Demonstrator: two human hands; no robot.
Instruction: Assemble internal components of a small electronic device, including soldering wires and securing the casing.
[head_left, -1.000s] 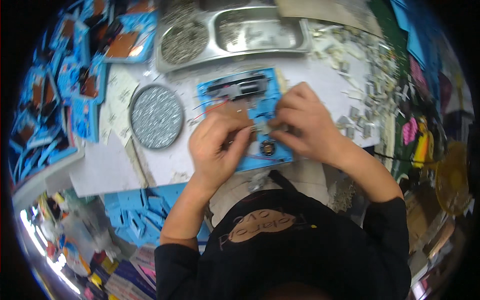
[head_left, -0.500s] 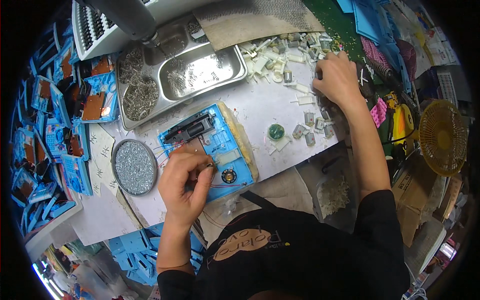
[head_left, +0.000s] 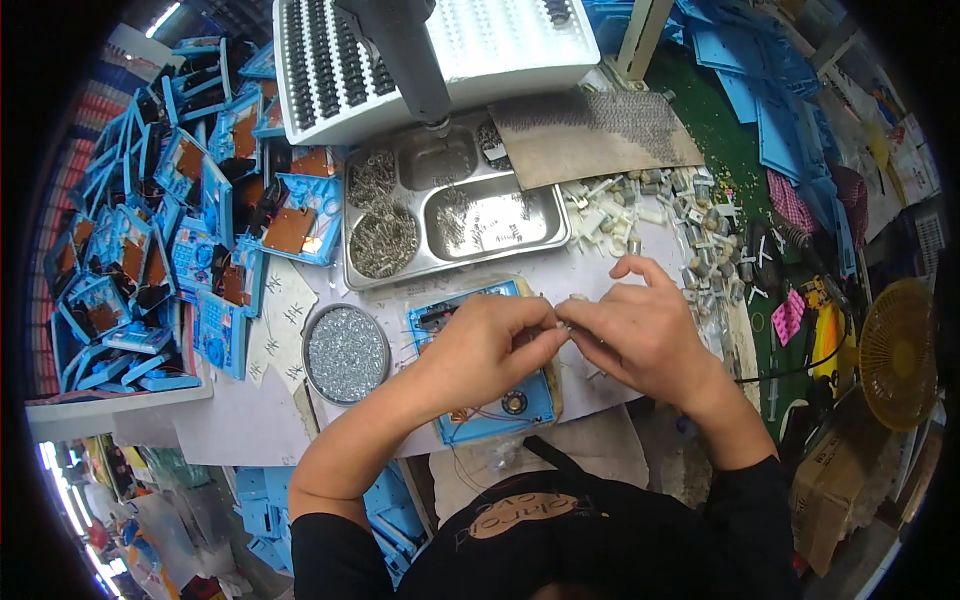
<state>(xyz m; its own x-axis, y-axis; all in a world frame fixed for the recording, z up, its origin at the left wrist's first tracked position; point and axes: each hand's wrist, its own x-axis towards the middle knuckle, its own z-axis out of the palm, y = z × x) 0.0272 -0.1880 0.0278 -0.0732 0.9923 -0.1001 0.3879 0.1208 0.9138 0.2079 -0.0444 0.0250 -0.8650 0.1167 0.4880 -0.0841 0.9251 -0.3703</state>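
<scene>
My left hand (head_left: pixel 495 345) and my right hand (head_left: pixel 640 325) meet fingertip to fingertip above the right part of a blue plastic casing (head_left: pixel 541 392). Both are closed in a pinch at one spot, where a small pale piece barely shows; its kind is hidden by the fingers. Beneath my left hand, the casing has a round black-rimmed speaker (head_left: pixel 514 402), a black part at its far side and thin wires. My left hand covers much of the casing. Past my right hand lies a heap of white plastic parts and small metal motors (head_left: pixel 625 205).
A divided steel tray (head_left: pixel 450 264) holds springs and small metal parts; a power screwdriver (head_left: pixel 405 60) hangs above it. A round dish (head_left: pixel 308 365) of screws stands left. Blue casings (head_left: pixel 205 250) pile up at far left. Behind are a white foam tray (head_left: pixel 510 75) and a board (head_left: pixel 590 145).
My right hand has come from the heap of white parts and motors to meet my left hand. My left hand has lifted off the casing's middle and shifted right. The view has turned leftward.
</scene>
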